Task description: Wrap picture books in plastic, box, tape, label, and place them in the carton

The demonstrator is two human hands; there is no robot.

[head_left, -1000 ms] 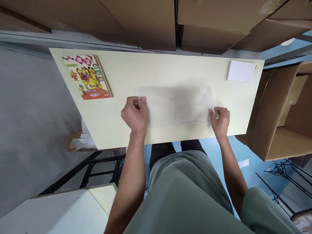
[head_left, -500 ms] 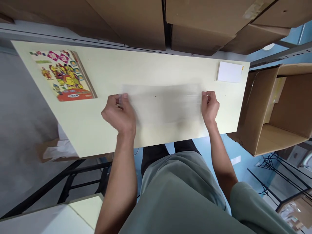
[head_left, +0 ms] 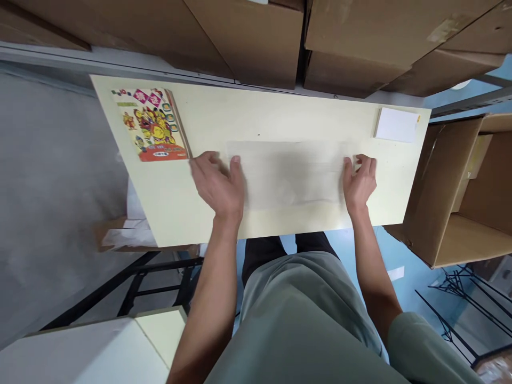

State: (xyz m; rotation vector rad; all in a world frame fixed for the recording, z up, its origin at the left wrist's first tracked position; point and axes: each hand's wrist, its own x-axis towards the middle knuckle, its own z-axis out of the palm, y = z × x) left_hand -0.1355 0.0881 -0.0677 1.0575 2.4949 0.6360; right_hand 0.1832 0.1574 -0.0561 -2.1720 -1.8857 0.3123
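Observation:
A thin, see-through sheet point(head_left: 294, 173) lies on the pale table point(head_left: 280, 114), between my two hands. My left hand point(head_left: 222, 184) is at the sheet's left edge, its thumb and fingers apart. At the right edge, my right hand point(head_left: 360, 181) has its thumb and fingers spread too, with nothing seen between them. A colourful book or stack of books point(head_left: 154, 125) is at the table's left end, just beyond my left fingers. Near the far right corner lies a white, flat rectangular item point(head_left: 397, 125).
Large cardboard boxes point(head_left: 256, 48) line the far side of the table. An open cardboard box point(head_left: 452, 186) stands against the right end. White papers on cardboard point(head_left: 132, 234) lie below the left end, near a black metal frame point(head_left: 160, 288).
Both hands have let go of the sheet's ends and their fingers have opened. The sheet now rests on the table. The whole view has shifted, so the table appears further right.

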